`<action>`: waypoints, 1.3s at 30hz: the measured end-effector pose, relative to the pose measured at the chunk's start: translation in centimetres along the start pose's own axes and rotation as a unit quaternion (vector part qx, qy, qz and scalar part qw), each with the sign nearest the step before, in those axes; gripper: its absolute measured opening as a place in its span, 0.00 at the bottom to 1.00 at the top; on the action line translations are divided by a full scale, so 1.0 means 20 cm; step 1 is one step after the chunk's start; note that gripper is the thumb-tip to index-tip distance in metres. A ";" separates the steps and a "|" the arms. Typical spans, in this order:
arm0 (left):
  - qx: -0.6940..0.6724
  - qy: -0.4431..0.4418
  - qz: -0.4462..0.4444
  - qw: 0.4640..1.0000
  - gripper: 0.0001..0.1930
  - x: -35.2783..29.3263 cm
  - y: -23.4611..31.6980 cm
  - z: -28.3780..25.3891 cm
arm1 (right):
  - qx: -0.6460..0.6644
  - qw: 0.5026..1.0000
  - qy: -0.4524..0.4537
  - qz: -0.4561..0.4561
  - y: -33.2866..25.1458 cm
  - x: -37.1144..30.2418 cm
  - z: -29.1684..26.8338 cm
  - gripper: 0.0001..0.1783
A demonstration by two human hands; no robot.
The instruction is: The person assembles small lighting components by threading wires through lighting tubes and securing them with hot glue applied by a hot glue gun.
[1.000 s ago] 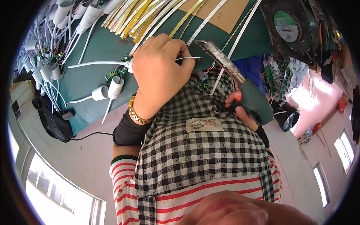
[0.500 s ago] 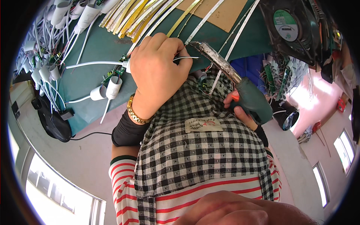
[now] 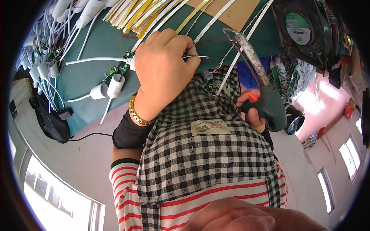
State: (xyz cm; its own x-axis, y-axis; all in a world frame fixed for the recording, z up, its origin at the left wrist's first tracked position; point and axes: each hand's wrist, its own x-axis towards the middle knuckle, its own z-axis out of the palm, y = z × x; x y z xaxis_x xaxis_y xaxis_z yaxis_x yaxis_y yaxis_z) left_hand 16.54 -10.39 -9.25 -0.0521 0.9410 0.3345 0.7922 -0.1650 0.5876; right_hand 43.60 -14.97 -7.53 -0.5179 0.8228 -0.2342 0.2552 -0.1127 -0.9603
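Note:
My left hand is closed over the green table top, knuckles up. A white cable runs in from the left to a small white fitting at its fingers. Thin wire ends stick out between its thumb and forefinger; the rest of what it grips is hidden. My right hand is wrapped round the dark green handle of a soldering gun, fingertips beside its orange trigger. The gun's tip points up and away, apart from the wires. White cylindrical housings with green circuit boards lie left of my left hand.
White and yellow LED strips lie at the far side beside brown cardboard. A black fan stands at the right. Bunched white cables and housings crowd the left. A long strip crosses toward my checked apron.
The soldering gun in my right hand has moved right, and its tip has swung up and away from the wire ends. My left hand stays almost in place, still closed.

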 end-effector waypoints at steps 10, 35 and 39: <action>0.011 0.003 -0.011 1.000 0.05 0.00 0.01 0.01 | 0.144 0.979 0.116 -0.082 0.07 -0.01 0.07 0.25; 0.011 -0.028 -0.029 0.999 0.05 0.02 0.02 -0.04 | 0.170 0.974 0.117 -0.089 0.02 0.02 0.08 0.20; 0.011 -0.042 -0.028 0.999 0.05 0.02 0.01 -0.06 | 0.159 0.976 0.124 -0.089 -0.01 0.02 0.10 0.20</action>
State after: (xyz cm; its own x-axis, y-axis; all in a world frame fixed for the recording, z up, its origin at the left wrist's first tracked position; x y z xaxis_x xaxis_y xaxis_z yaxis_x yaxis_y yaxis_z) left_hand 15.89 -10.31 -8.15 -0.0455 0.9702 0.2380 0.8027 -0.1063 0.5868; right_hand 41.81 -15.71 -7.79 -0.3083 0.9498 -0.0535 -0.1067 -0.0904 -0.9902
